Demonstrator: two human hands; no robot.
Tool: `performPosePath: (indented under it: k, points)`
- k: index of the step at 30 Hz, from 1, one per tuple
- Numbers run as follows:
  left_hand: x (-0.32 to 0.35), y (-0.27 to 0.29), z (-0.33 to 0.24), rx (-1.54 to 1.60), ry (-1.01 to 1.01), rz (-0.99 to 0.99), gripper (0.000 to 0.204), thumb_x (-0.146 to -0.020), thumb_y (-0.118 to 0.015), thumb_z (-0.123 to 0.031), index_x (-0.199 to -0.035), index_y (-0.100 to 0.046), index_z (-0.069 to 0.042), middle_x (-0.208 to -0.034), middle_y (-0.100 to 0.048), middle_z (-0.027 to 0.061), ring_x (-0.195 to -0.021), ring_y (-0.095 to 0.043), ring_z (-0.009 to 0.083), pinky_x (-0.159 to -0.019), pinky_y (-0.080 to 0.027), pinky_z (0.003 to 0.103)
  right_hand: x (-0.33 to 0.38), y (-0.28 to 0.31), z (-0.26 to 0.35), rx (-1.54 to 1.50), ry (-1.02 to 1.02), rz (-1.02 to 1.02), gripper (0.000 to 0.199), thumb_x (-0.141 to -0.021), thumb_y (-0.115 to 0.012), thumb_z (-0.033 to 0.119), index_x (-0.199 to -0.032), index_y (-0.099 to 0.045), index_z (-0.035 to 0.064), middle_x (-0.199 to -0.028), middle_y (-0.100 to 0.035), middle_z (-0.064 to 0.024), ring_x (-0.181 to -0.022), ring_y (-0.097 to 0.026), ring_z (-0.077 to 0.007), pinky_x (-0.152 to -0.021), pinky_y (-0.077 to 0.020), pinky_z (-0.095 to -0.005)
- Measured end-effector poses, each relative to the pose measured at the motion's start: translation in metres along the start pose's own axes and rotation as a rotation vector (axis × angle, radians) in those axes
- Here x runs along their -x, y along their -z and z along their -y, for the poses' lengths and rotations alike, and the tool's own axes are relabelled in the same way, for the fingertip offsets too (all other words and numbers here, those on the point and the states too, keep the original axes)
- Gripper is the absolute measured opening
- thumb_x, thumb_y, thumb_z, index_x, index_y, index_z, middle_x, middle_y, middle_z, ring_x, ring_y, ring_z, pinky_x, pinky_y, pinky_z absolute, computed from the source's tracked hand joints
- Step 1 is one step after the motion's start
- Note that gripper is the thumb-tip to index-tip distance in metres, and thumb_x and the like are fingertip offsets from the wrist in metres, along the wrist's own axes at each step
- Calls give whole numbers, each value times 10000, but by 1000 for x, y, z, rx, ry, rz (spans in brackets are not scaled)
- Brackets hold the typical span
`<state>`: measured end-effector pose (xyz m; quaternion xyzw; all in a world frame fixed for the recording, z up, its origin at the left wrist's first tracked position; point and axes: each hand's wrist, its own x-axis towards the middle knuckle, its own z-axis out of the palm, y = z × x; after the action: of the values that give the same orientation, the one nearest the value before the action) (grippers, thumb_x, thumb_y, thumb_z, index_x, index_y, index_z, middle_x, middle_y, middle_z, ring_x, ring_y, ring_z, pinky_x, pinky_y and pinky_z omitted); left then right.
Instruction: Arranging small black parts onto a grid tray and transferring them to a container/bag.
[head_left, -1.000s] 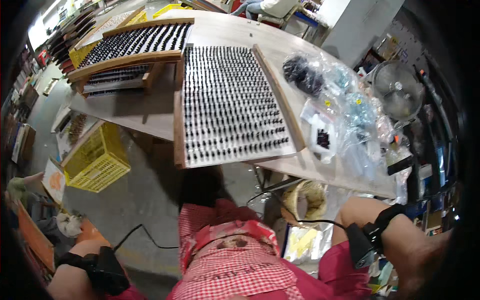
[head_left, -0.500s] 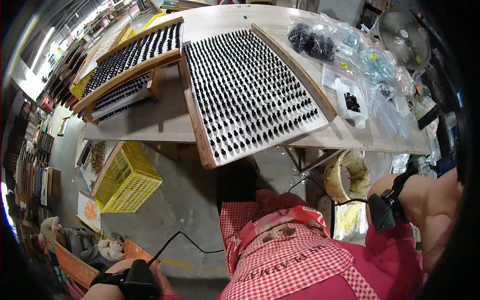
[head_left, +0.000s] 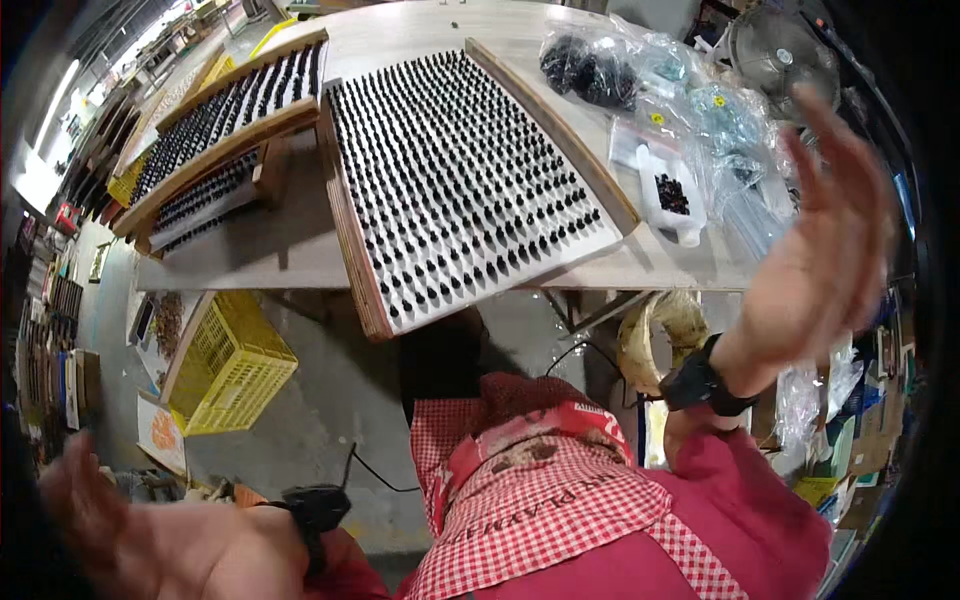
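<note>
Both of my hands are raised off the table and hold nothing. My left hand [head_left: 190,545] is low at the left, below the yellow crate, palm up with its blurred fingers apart. My right hand [head_left: 815,245] is up at the right with fingers stretched out, in front of the clear plastic bags [head_left: 715,130]. Nearest to it on the table is a white plastic container [head_left: 687,228] with small black pieces in it. At the table's middle lies a wood-edged white board [head_left: 555,130] carrying rows of small black knob-like pieces [head_left: 455,180]. Each wrist wears a black strapped device.
Another wood-framed board [head_left: 225,150] of black pieces stands stacked over a lower one at the left. A bag of black items [head_left: 590,75] and a fan [head_left: 785,60] are at the back right. A yellow crate [head_left: 235,365] and a thick ring-shaped roll [head_left: 645,345] are below the table.
Both hands have come into fuller view, with fingers spread. My right hand has swung up from the right edge, and my left has risen at the lower left. The view has shifted slightly.
</note>
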<state>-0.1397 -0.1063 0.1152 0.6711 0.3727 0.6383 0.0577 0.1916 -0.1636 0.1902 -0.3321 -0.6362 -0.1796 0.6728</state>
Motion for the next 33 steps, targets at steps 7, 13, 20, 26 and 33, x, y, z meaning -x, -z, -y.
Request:
performPosePath:
  k: [7, 13, 20, 26, 33]
  points:
    - [58, -78, 103, -179, 529, 559, 804, -896, -363, -636, -1395, -268, -13, -1235, -501, 205, -1158, -493, 311, -949, -387, 385, 165, 17, -144, 1028, -376, 520, 453, -906, -470, 136, -1333, -382, 13, -1326, -447, -199, -1242, -408, -372, -1030, -351, -411]
    - [81, -126, 139, 185, 777, 552, 568, -987, -346, -429, -1352, -306, 5, -1202, -525, 188, -1095, -520, 247, -942, -388, 342, 188, 29, -170, 994, -817, 573, 369, -839, -533, 107, -1193, -537, 2, -1038, -606, -225, -939, -587, -381, -820, -460, -447]
    - [66, -102, 166, 322, 903, 640, 397, -977, -383, -252, -1305, -377, -28, -1169, -503, 107, -1050, -482, 173, -923, -383, 306, 180, 31, -117, 913, -672, 631, 399, -775, -551, 35, -1173, -566, 23, -989, -634, -202, -888, -610, -351, -751, -490, -428]
    - [39, -95, 183, 78, 963, 806, 411, -930, -406, -248, -1277, -392, -29, -1097, -564, 144, -989, -537, 223, -885, -406, 332, 184, 6, -63, 832, -359, 847, 537, -839, -595, 182, -1287, -418, -54, -1369, -410, -192, -1305, -358, -322, -1072, -299, -420]
    - [57, -110, 164, -172, 685, 676, 393, -942, -398, -323, -1191, -435, -22, -1043, -597, 271, -993, -569, 424, -850, -421, 443, 193, 1, -66, 840, -406, 865, 570, -870, -582, 287, -1280, -419, -74, -1340, -429, -219, -1283, -377, -339, -1066, -309, -413]
